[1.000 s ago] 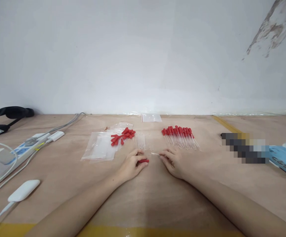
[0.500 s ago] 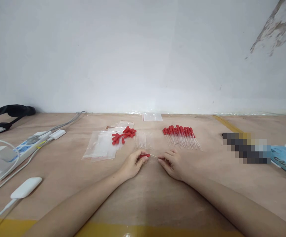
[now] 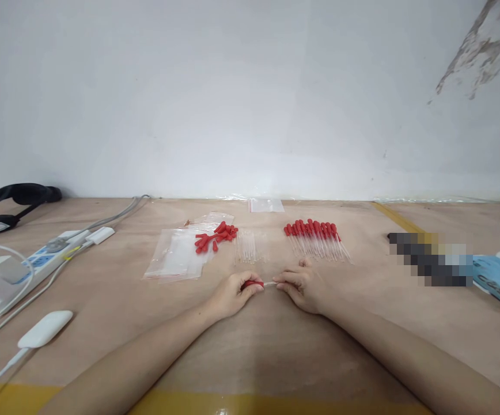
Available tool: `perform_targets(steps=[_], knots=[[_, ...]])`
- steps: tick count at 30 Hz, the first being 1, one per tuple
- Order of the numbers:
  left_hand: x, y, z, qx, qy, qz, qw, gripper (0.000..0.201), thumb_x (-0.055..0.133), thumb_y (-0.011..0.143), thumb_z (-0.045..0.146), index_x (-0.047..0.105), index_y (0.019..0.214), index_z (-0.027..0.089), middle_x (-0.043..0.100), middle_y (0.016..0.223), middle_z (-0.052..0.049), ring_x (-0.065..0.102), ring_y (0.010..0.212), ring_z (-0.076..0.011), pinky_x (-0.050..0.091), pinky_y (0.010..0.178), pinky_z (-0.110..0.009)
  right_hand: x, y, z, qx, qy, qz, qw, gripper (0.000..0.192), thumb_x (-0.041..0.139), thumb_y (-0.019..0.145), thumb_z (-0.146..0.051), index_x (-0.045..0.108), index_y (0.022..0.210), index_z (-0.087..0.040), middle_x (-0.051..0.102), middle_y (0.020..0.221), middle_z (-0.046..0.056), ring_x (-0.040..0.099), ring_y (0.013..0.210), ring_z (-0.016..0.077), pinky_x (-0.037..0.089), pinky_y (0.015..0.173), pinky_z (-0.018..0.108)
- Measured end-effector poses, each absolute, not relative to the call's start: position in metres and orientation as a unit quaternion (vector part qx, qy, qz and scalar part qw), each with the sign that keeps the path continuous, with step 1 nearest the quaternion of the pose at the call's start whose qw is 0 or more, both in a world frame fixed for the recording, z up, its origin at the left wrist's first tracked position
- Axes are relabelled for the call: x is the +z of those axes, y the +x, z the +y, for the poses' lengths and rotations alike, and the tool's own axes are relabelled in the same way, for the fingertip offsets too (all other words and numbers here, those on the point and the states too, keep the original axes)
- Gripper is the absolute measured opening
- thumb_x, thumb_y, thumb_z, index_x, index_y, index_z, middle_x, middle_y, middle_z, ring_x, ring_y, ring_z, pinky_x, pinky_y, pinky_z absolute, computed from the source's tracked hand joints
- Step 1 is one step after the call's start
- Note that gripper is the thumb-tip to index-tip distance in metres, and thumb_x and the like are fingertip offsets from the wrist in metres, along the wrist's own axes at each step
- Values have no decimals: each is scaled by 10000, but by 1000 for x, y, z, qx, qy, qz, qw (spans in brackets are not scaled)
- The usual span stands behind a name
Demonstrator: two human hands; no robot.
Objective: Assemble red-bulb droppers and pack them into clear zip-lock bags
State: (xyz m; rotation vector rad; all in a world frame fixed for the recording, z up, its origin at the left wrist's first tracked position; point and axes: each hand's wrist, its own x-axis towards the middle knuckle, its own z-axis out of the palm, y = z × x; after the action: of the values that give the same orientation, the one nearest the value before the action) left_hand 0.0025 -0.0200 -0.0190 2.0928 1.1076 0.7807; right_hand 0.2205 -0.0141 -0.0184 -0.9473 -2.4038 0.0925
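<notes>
Both hands meet at table centre, near edge. Left hand (image 3: 231, 294) pinches a red rubber bulb (image 3: 251, 283) between thumb and fingers; right hand (image 3: 300, 283) pinches the far end of a thin clear glass tube (image 3: 269, 283). Bulb and tube sit end to end in one line between the two hands, just above the table (image 3: 250, 346), which looks like the grip you'd use to keep the two parts coaxial. Whether the tube is already seated in the bulb is too small to tell.

Supplies sit just beyond the hands, so reach is short:
- loose bulbs (image 3: 216, 235), far left of centre: small, soft-looking, matte red, jumbled, partly on the plastic bags (image 3: 175, 256)
- bare tubes (image 3: 246, 246), far centre: slim, transparent, laid roughly parallel, hard to see against the wood
- finished droppers (image 3: 317, 238), far right: neat row, red caps pointing far, glass tips fanned near
- another small clear bag (image 3: 266, 204) at the wall

The parts are left, the assembled ones right, the hands between.

The table is pale plywood, matte, with yellow tape along the near edge. Far left: a white power strip (image 3: 45, 259) with grey cables, a white adapter (image 3: 45, 329) and a black strap (image 3: 12, 199). Far right: a blue packet (image 3: 498, 281).
</notes>
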Motion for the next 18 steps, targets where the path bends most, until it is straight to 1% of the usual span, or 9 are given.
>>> perform_targets(steps=[3,8,14,18], knots=[[-19,3,-20,298,803,429,287,170,508,808,304,603,841,167,610,722,3,526,638,-110,397,587,-202,-13,217,-19,5,-357,-893,274,212,431,851,-226,641,825,-210,643,742,13,514,619,104,242,702,301],[-22,3,-20,302,814,411,278,168,510,808,303,590,846,161,613,738,-1,538,657,-110,417,607,-202,-10,210,-23,-12,-362,-892,270,248,399,854,-225,627,766,-180,608,652,16,462,563,104,230,673,292],[-23,2,-21,313,813,410,271,157,502,811,290,580,846,158,615,753,-7,551,665,-113,435,614,-205,-13,201,-21,5,-382,-891,244,275,376,860,-222,570,676,-159,610,639,20,439,540,99,221,667,288],[-23,0,-20,310,821,405,256,154,494,817,283,581,844,158,622,748,-11,557,655,-114,442,609,-209,-14,196,-19,48,-384,-894,227,292,345,870,-221,563,685,-166,625,660,18,469,567,106,230,671,289]])
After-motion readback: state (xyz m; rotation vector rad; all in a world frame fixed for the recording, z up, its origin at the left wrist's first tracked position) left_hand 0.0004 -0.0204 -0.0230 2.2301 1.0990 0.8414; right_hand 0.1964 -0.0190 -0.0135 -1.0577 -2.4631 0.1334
